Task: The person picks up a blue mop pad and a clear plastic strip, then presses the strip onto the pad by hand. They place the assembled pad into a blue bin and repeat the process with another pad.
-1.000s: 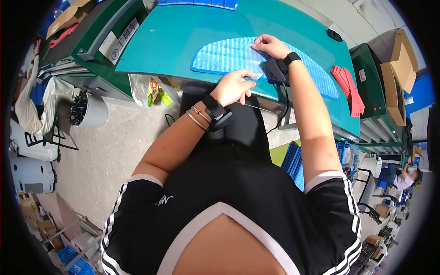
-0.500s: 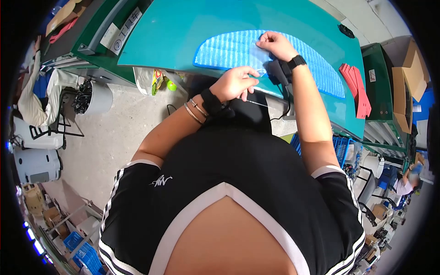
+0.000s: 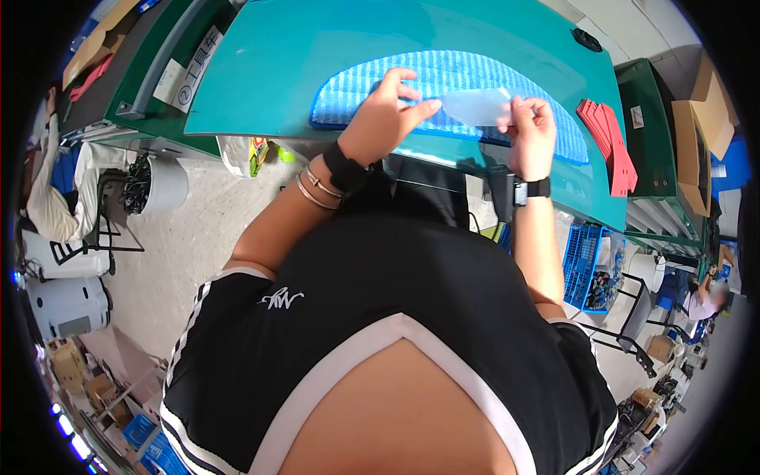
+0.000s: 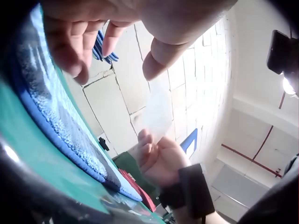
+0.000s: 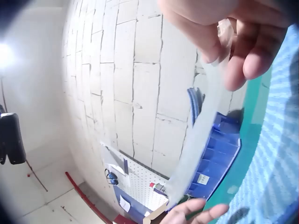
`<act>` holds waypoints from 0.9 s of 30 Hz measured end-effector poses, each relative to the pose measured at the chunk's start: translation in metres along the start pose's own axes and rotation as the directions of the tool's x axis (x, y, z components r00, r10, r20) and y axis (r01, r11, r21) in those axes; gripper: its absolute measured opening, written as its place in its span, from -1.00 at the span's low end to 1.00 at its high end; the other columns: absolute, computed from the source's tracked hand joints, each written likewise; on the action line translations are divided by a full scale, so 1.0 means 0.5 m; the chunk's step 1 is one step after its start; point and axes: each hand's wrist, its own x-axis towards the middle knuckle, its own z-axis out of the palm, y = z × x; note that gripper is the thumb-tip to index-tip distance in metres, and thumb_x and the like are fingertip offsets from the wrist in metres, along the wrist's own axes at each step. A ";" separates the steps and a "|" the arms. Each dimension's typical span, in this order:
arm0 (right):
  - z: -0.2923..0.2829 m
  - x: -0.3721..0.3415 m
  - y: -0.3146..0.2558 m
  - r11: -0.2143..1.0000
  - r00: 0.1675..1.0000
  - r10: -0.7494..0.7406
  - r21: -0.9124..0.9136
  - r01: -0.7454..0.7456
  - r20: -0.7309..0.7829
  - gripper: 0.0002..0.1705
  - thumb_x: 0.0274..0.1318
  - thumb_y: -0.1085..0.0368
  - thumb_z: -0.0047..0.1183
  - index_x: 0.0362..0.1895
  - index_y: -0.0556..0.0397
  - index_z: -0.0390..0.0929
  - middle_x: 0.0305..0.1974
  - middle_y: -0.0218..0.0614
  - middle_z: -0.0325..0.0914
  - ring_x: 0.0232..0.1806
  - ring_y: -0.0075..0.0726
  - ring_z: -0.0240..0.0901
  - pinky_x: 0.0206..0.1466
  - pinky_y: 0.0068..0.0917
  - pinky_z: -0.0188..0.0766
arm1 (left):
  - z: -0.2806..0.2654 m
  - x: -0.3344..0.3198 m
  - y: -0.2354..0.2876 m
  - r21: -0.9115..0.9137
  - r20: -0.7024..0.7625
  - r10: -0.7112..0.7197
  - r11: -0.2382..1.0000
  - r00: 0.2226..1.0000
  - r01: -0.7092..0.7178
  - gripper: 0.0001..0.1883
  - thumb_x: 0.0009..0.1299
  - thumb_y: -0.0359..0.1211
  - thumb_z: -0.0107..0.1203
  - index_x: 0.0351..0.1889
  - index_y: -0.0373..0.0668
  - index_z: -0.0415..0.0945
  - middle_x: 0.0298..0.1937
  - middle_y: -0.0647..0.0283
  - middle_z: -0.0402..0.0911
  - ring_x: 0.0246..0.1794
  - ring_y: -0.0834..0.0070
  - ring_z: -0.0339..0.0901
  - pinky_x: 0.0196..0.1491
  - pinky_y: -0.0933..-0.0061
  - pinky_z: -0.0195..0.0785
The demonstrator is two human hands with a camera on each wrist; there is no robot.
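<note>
A strip of translucent plastic film stretches between my hands, above a blue-and-white striped mop pad with a dark blue edge. My right hand pinches the film's right end between thumb and fingers; the right wrist view has the film hanging from that grip. My left hand is over the pad's left part, its fingers spread and its thumb tip right at the film's other end. In the left wrist view, a wide gap separates the thumb from the fingers of my left hand.
The pad lies along the front edge of a green table. Red flat strips lie at the table's right end, near an open cardboard box. A blue basket stands below on the right, and a blue bin is at the table's back.
My right hand has moved right and toward me, drawing the film out sideways. My left hand has moved up over the pad, and its fingers have spread.
</note>
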 end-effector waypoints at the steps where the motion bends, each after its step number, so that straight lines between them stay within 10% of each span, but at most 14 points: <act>1: 0.004 -0.011 0.013 1.000 0.999 0.002 0.003 -0.002 -0.051 -0.87 0.26 0.38 0.05 -0.29 0.06 0.34 -0.50 -0.29 0.54 -0.56 -0.46 0.53 -0.49 -0.61 0.44 | 0.004 0.006 0.010 -0.003 0.005 0.000 1.000 1.000 0.000 -0.46 0.36 -0.32 0.19 0.21 -0.31 0.21 -0.21 0.13 0.58 -0.27 0.52 0.53 -0.29 0.57 0.39; 5: 0.002 -0.033 0.044 1.000 0.998 -0.003 -0.008 0.003 -0.065 -0.90 0.26 0.39 0.06 -0.28 0.02 0.38 -0.47 -0.38 0.52 -0.47 -0.43 0.58 -0.45 -0.55 0.50 | 0.026 0.017 0.001 -0.193 0.207 -0.145 0.964 0.967 0.185 -0.48 0.39 -0.38 0.12 0.24 -0.32 0.18 -0.25 0.15 0.58 -0.33 0.54 0.52 -0.30 0.55 0.40; 7: 0.018 -0.040 0.037 0.999 0.997 0.022 -0.035 -0.024 -0.071 -0.88 0.26 0.41 0.04 -0.30 0.06 0.35 -0.46 -0.31 0.56 -0.52 -0.50 0.53 -0.44 -0.63 0.48 | 0.032 0.026 -0.029 0.130 0.112 0.222 0.963 0.969 -0.236 -0.52 0.32 -0.43 0.12 0.18 -0.28 0.26 -0.37 0.19 0.56 -0.39 0.52 0.52 -0.34 0.50 0.38; 9: -0.005 -0.035 0.052 0.993 0.999 0.005 -0.117 -0.010 -0.046 -0.86 0.18 0.37 0.14 -0.34 0.07 0.42 -0.44 -0.39 0.51 -0.47 -0.53 0.48 -0.42 -0.59 0.44 | 0.027 0.029 -0.023 0.234 0.127 0.216 0.942 0.968 -0.241 -0.53 0.26 -0.45 0.12 0.15 -0.26 0.29 -0.42 0.18 0.55 -0.41 0.46 0.54 -0.34 0.44 0.39; 11: -0.011 -0.031 0.055 0.715 0.988 -0.155 -0.688 0.124 0.017 -0.81 0.04 0.31 0.26 -0.42 0.07 0.49 -0.44 -0.42 0.44 -0.43 -0.53 0.43 -0.38 -0.51 0.39 | 0.027 0.030 -0.021 0.333 0.138 0.207 0.911 0.969 -0.242 -0.53 0.21 -0.48 0.12 0.11 -0.24 0.33 -0.46 0.18 0.53 -0.42 0.39 0.55 -0.34 0.39 0.40; 15: -0.004 -0.033 0.054 0.477 0.946 -0.312 -0.846 0.237 0.089 -0.80 -0.09 0.26 0.31 -0.47 0.03 0.53 -0.41 -0.31 0.48 -0.31 -0.20 0.44 -0.22 -0.31 0.35 | 0.032 0.035 -0.032 0.578 0.107 0.293 0.759 0.950 -0.299 -0.53 0.11 -0.48 0.16 0.04 -0.22 0.39 -0.45 0.15 0.55 -0.38 0.18 0.56 -0.30 0.24 0.41; 20: 0.000 -0.034 0.051 0.395 0.969 -0.234 -0.903 0.167 0.077 -0.79 -0.10 0.22 0.30 -0.44 -0.01 0.53 -0.36 -0.32 0.50 -0.23 -0.13 0.44 -0.12 -0.21 0.31 | 0.041 0.020 -0.014 0.721 0.002 0.403 0.634 0.915 -0.281 -0.54 0.09 -0.44 0.20 0.01 -0.13 0.45 -0.31 0.22 0.54 -0.23 0.21 0.52 -0.18 0.23 0.36; 27: 0.019 -0.032 0.011 0.286 0.884 -0.412 -0.890 0.355 0.221 -0.82 -0.08 0.28 0.25 -0.33 -0.03 0.57 -0.30 -0.26 0.51 -0.18 -0.11 0.43 -0.08 -0.21 0.31 | 0.047 0.015 -0.029 0.657 0.221 0.470 0.576 0.855 -0.487 -0.71 0.08 -0.47 0.15 -0.20 -0.11 0.60 -0.24 0.31 0.52 -0.18 0.33 0.48 -0.11 0.29 0.24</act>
